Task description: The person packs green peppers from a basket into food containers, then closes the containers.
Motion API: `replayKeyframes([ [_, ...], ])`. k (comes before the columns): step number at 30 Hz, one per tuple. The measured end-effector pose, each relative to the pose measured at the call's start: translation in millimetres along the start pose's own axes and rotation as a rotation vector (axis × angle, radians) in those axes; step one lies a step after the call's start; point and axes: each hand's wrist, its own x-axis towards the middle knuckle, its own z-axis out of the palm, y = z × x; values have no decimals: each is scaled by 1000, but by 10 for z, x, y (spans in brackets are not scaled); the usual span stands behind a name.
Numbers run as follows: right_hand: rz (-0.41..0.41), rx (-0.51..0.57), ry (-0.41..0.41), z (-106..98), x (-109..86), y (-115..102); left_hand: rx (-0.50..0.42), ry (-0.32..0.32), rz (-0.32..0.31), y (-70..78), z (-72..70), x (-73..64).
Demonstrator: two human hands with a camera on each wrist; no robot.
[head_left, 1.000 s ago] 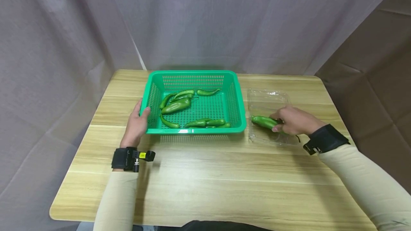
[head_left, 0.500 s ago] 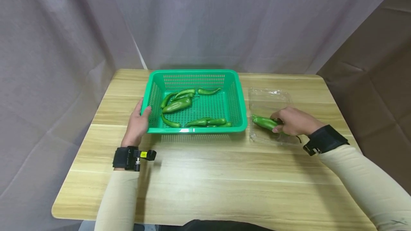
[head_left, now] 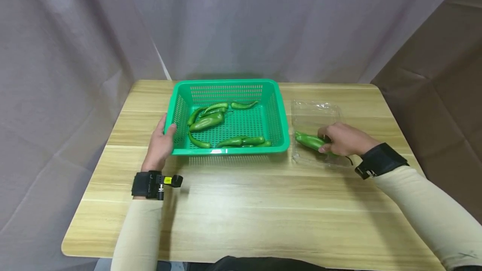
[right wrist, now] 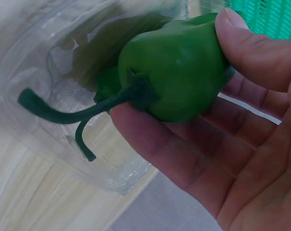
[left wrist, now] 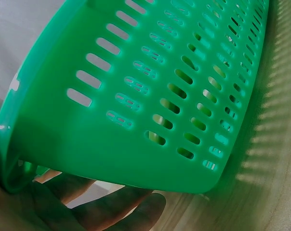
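Observation:
At the left end of a green plastic basket (head_left: 229,151), my left hand (head_left: 158,147) grips the rim, thumb over the edge and fingers outside. In the left wrist view, those fingers (left wrist: 140,211) curl below the slotted basket wall (left wrist: 54,130). My right hand (head_left: 343,139) holds a large green pepper (head_left: 308,140) low over a clear plastic container (head_left: 314,110). The right wrist view shows thumb and fingers around this pepper (right wrist: 179,67), its stem pointing left. Beside it, a second green pepper (right wrist: 108,84) with a thin stem is partly hidden.
Several green peppers lie in the basket, including a large one (head_left: 207,122) at left and a curved one (head_left: 244,105) at the back. Basket and container stand side by side on a wooden table (head_left: 241,212). Grey curtains (head_left: 241,24) hang behind it.
Both hands keep their holds, and the basket and pepper stay in place. The whole view shifts only slightly.

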Motion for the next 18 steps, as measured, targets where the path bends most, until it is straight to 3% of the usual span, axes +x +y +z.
replayKeyframes([
  [18,-8,-38,-5,30,43,-20,15,-1,9,13,2,-16],
])
